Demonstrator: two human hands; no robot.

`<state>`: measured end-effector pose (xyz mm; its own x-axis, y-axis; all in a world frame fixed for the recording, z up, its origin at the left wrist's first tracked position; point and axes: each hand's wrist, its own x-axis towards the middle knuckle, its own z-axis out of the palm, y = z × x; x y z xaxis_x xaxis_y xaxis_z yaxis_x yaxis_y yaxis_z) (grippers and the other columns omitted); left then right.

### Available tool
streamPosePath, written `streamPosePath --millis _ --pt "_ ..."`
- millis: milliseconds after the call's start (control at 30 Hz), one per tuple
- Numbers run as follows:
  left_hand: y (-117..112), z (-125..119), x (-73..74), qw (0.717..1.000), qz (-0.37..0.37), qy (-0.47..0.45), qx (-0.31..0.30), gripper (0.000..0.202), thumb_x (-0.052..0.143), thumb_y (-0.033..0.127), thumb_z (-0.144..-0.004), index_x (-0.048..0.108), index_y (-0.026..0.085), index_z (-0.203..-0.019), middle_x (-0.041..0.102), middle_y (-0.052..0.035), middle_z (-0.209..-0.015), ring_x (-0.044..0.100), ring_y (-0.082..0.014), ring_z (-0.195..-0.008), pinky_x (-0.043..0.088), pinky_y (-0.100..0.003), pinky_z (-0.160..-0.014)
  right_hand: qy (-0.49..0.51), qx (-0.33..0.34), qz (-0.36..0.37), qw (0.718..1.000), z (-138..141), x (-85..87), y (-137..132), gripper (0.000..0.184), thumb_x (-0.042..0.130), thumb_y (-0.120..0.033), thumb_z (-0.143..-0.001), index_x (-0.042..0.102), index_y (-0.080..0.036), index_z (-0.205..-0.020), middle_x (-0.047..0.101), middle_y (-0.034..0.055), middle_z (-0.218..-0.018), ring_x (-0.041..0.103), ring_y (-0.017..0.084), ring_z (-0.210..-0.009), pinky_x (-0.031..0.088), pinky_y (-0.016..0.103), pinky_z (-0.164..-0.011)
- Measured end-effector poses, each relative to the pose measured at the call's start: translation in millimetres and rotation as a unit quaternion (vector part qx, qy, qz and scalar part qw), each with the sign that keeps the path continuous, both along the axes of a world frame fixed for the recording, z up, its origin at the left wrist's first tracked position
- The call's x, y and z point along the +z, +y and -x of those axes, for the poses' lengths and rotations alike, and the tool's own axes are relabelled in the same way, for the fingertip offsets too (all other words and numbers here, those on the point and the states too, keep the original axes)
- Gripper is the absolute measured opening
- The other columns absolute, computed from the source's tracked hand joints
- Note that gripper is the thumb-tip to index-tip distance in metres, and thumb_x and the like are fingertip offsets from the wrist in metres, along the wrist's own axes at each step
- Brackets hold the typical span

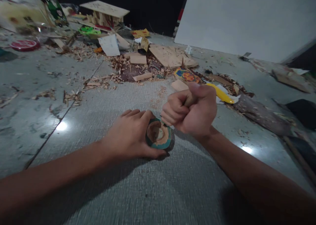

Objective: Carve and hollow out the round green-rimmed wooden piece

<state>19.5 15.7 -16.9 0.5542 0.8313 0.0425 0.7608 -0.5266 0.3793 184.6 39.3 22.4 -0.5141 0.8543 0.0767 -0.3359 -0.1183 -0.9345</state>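
My left hand (pixel 134 129) is wrapped round a small block (pixel 168 142) with a teal rim and a rough, bare-wood hollow in its top. The block rests on the grey textured mat, its hollow facing up. Just beyond it on the right, my right hand (pixel 192 108) is closed in a fist, thumb on top, around a wooden-handled tool (pixel 190 101). Only a bit of the handle shows; the fingers hide most of the tool. The fist is close over the block's right rim, and I cannot tell whether the tool touches it.
Wood shavings (pixel 96 83) and scraps lie beyond the mat (pixel 118 198). Farther back are a thin wooden board (pixel 170 55) and a small stick-built house model (pixel 105 12). A yellow object (pixel 223 95) lies right of my fist. A red lid (pixel 24 45) sits far left.
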Motion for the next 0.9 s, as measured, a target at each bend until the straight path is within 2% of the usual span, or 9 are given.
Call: streamPosePath --millis 167,367,567,767,900 --pt "0.0 -0.7 -2.2 1.000 -0.006 -0.010 0.010 0.070 0.069 0.079 -0.056 0.058 0.022 -0.095 0.067 -0.0081 -0.088 0.065 -0.0328 -0.087 0.049 -0.049 -0.084 0.065 -0.044 0.105 0.991 -6.9 -6.9 9.4 0.062 0.046 -0.069 -0.085 0.015 -0.026 -0.053 0.011 -0.0083 -0.041 0.010 0.008 -0.035 0.017 0.025 -0.034" --pt "1.5 -1.5 -2.2 1.000 0.004 -0.014 0.012 0.071 0.069 0.079 -0.055 0.060 0.022 -0.095 0.068 -0.0095 -0.090 0.064 -0.0342 -0.089 0.050 -0.051 -0.084 0.076 -0.061 0.148 0.984 -10.8 -12.1 15.7 0.057 0.051 -0.062 -0.080 0.014 -0.027 -0.053 0.011 -0.0095 -0.041 0.008 0.008 -0.036 0.017 0.024 -0.032" --pt "0.9 -1.5 -1.5 1.000 -0.001 -0.001 0.007 0.071 0.071 0.077 -0.056 0.058 0.022 -0.098 0.069 -0.0103 -0.095 0.066 -0.0345 -0.093 0.050 -0.049 -0.087 0.099 -0.070 0.193 0.974 -12.6 -16.5 21.1 0.047 0.033 -0.051 -0.082 0.009 -0.025 -0.051 0.006 -0.0084 -0.042 0.003 0.007 -0.035 0.010 0.024 -0.034" --pt "0.3 -0.7 -1.9 1.000 0.005 0.003 0.005 0.074 0.070 0.079 -0.056 0.059 0.021 -0.100 0.070 -0.0111 -0.098 0.066 -0.0357 -0.094 0.049 -0.050 -0.087 0.135 -0.110 0.268 0.947 -14.9 -25.7 23.9 0.048 0.037 -0.049 -0.085 0.009 -0.025 -0.054 0.008 -0.0087 -0.042 0.004 0.008 -0.036 0.012 0.024 -0.033" --pt "-0.1 -0.7 0.3 1.000 0.007 0.017 0.001 0.074 0.070 0.078 -0.059 0.059 0.020 -0.103 0.070 -0.0118 -0.100 0.065 -0.0362 -0.097 0.048 -0.051 -0.090 0.172 -0.147 0.291 0.930 -18.9 -27.0 27.2 0.046 0.039 -0.043 -0.087 0.009 -0.025 -0.057 0.011 -0.0087 -0.042 0.006 0.008 -0.037 0.014 0.024 -0.033"
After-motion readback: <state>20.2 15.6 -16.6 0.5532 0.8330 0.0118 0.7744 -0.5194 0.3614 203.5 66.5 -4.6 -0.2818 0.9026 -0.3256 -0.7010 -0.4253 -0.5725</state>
